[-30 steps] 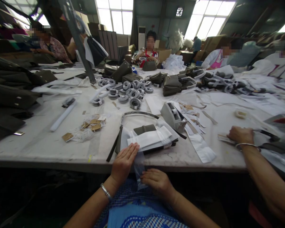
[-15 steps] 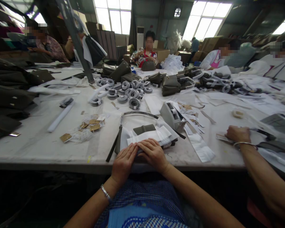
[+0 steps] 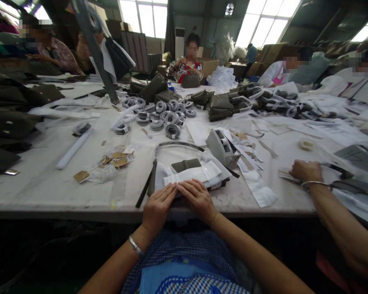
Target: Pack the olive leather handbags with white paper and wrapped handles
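A dark grey-green handbag [image 3: 152, 182] lies on the table's near edge in front of me, partly covered with white paper [image 3: 194, 174]. Its wrapped handle [image 3: 179, 144] arches away on the far side, and a dark strap [image 3: 146, 185] hangs off to the left. My left hand [image 3: 159, 206] and my right hand [image 3: 199, 201] meet at the bag's near edge, fingers straight, close together and curved over it. Both grip that edge; the thumbs are hidden underneath. A small dark flap [image 3: 186, 165] shows above the paper.
A grey tape dispenser [image 3: 222, 148] stands just beyond the bag. Paper tags [image 3: 118, 158] lie left, coiled straps [image 3: 171, 118] behind, more handbags [image 3: 221, 107] farther back. A co-worker's hand [image 3: 306, 171] rests at right. A metal post [image 3: 98, 53] rises at back left.
My hands stay on the handbag's near edge, almost unmoved. The view has shifted slightly. The co-worker's hand at right keeps its place.
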Motion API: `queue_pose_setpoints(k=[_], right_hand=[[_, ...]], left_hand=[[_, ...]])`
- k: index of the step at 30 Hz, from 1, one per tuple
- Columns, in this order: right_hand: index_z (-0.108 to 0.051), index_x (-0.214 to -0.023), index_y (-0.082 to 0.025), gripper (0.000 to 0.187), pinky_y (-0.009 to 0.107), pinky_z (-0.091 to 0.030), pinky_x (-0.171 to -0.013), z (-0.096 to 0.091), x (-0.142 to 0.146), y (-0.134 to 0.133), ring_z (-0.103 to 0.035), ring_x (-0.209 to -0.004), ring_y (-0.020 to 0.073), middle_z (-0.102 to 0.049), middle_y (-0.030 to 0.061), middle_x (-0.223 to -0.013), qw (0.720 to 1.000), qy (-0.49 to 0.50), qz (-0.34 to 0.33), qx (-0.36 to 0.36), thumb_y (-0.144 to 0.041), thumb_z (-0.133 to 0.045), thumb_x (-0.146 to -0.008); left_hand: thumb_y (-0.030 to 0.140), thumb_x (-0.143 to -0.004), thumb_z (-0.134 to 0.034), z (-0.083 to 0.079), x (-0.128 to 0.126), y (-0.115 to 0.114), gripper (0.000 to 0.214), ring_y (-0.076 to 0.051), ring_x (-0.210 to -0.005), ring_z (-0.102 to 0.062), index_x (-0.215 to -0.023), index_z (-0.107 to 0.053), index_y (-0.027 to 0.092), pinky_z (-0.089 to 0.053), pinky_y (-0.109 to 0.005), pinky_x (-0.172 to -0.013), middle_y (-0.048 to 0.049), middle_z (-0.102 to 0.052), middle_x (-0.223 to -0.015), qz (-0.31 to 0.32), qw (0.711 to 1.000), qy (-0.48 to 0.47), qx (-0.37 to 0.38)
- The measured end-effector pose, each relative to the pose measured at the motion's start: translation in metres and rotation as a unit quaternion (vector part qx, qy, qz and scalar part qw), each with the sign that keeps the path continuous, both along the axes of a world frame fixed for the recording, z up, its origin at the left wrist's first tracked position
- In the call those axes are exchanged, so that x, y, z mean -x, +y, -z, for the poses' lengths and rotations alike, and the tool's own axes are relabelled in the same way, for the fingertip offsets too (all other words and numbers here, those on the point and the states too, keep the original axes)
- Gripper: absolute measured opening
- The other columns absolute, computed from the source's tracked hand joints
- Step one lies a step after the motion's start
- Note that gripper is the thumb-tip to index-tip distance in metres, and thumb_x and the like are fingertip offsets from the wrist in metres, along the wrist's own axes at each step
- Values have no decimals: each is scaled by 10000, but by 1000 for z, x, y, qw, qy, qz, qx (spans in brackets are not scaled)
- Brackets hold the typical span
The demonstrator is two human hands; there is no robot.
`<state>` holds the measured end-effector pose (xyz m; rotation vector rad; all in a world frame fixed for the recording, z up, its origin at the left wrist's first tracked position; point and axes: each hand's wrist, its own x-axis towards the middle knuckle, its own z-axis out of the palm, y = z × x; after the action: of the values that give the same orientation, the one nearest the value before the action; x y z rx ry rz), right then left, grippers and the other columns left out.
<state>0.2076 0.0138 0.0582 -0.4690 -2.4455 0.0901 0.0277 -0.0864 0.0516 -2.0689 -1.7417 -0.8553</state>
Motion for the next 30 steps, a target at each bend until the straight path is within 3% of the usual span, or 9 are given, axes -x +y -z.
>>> queue_pose_setpoints(k=[6, 11, 15, 20, 24, 30], right_hand=[[-531, -1399, -219, 420, 500, -315, -1185, 25, -44, -21, -415, -1400, 237, -575, 46, -1419, 992, -55, -77, -83, -117, -466, -997], [-516, -1423, -227, 454, 522, -352, -1155, 50, -40, -32, -474, -1351, 261, -566, 71, -1426, 993, -51, -27, -105, -101, -453, -991], [-612, -1306, -218, 356, 461, -393, -1134, 48, -23, -33, -571, -1253, 212, -686, 64, -1265, 995, 46, -80, -39, -118, -476, -992], [-690, -1120, -212, 257, 386, -538, -963, 32, -15, -36, -705, -1013, 187, -767, 63, -1012, 977, 127, -140, 97, -114, -501, -975], [-702, -1074, -211, 284, 353, -561, -899, 23, -18, -43, -720, -974, 191, -773, 54, -981, 963, 154, -128, 180, -75, -486, -950], [-714, -1033, -222, 280, 333, -552, -894, 15, -25, -57, -730, -942, 189, -778, 31, -937, 961, 155, -104, 203, -63, -508, -929]], left_hand=[[95, -990, -441, 0, -1, -2, 440, -209, -1285, -552, -1410, -498, 213, -497, -389, -1020, -54, -582, -1396, 9, 1000, -12, 27], [98, -979, -470, 1, 0, -1, 454, -215, -1283, -554, -1418, -492, 213, -491, -397, -1037, -60, -580, -1397, 15, 999, -13, 27], [95, -975, -475, 1, 1, -1, 461, -214, -1283, -554, -1421, -485, 212, -497, -401, -1030, -53, -576, -1402, 15, 1000, -3, 26], [89, -978, -458, 3, 1, -2, 472, -217, -1289, -548, -1434, -469, 209, -495, -402, -1026, -53, -573, -1404, 9, 1000, 13, 17], [76, -983, -432, 6, 0, -3, 480, -211, -1301, -536, -1444, -455, 209, -492, -398, -1026, -49, -572, -1406, 2, 1000, 17, 8], [48, -984, -399, 8, -2, -3, 483, -204, -1301, -535, -1433, -471, 208, -477, -379, -1034, -48, -575, -1402, -6, 1000, 19, 0]])
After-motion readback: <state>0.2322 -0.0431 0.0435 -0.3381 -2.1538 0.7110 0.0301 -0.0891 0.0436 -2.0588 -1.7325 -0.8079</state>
